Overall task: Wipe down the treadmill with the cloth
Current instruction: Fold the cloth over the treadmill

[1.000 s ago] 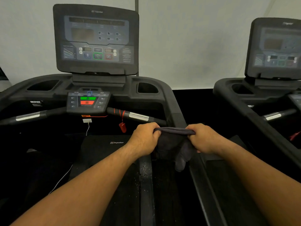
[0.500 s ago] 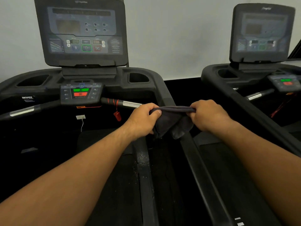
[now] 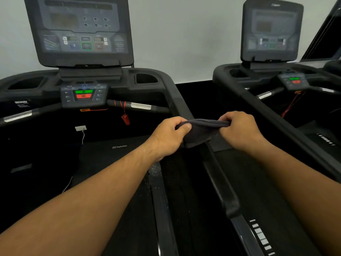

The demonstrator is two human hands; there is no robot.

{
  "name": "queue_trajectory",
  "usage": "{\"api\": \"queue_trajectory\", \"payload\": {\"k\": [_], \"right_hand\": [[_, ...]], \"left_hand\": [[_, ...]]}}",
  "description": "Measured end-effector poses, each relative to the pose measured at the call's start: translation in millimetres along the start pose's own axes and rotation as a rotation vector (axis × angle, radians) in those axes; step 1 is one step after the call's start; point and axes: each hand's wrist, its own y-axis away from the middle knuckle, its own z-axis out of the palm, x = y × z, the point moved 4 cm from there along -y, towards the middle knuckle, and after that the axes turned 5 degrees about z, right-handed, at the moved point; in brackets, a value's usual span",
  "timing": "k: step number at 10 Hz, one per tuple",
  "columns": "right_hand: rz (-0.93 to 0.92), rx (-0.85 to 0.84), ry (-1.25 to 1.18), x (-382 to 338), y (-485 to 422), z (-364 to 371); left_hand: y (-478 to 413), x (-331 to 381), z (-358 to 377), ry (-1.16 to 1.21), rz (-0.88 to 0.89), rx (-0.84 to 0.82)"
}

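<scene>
A dark cloth point(image 3: 200, 133) is stretched between my two hands above the right side handrail point(image 3: 219, 183) of the black treadmill point(image 3: 153, 73). My left hand point(image 3: 168, 134) grips the cloth's left end with thumb on top. My right hand point(image 3: 239, 129) is closed on its right end. The cloth's lower part hangs bunched between them, over the rail. The treadmill's console screen point(image 3: 79, 28) stands upright at the upper left, with a small control panel point(image 3: 84, 95) showing green and red buttons below it.
A second treadmill point(image 3: 271, 32) stands to the right, its handrail close to my right forearm. A red safety clip point(image 3: 125, 119) hangs from the front bar. A white tag and cord point(image 3: 81, 128) dangle below the panel. White specks lie on the side strip point(image 3: 154, 170).
The view has shifted slightly right and down. Both hands keep hold of the cloth, which looks more gathered up between them than a second ago.
</scene>
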Motion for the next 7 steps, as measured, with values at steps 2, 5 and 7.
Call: {"api": "queue_trajectory", "payload": {"k": [2,5,7], "right_hand": [[-0.142,-0.310,0.331,32.0,21.5,-4.6],[-0.254,-0.751,0.608,61.0,59.7,13.6],[-0.205,-0.758,0.440,65.5,49.6,4.6]], "left_hand": [[33.1,9.5,40.8,-0.331,0.070,-0.296],[66.1,-0.9,84.2,-0.585,-0.030,-0.616],[62.7,0.3,85.1,-0.566,-0.119,-0.503]]}}
